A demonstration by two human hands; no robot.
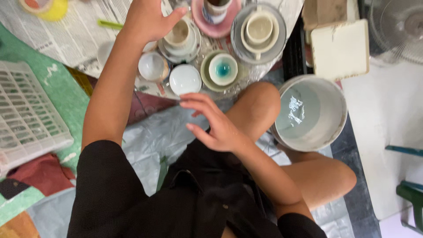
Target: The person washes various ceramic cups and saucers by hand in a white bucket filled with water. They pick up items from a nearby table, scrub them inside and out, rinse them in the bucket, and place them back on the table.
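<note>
My left hand reaches far forward, fingers spread, thumb beside a cream cup that stands on a grey saucer; it holds nothing. My right hand hovers over my lap with fingers apart and empty, just below a small white bowl. Next to that bowl are another white bowl and a bowl with a teal centre on an olive plate. Farther back, a cream cup sits on stacked grey plates, and a pink plate carries a cup.
A white bucket of pale grey liquid stands by my right knee. A white plastic crate lies at the left, and newspaper covers the surface under the dishes. At the back are a yellow tape roll, a white board and a fan.
</note>
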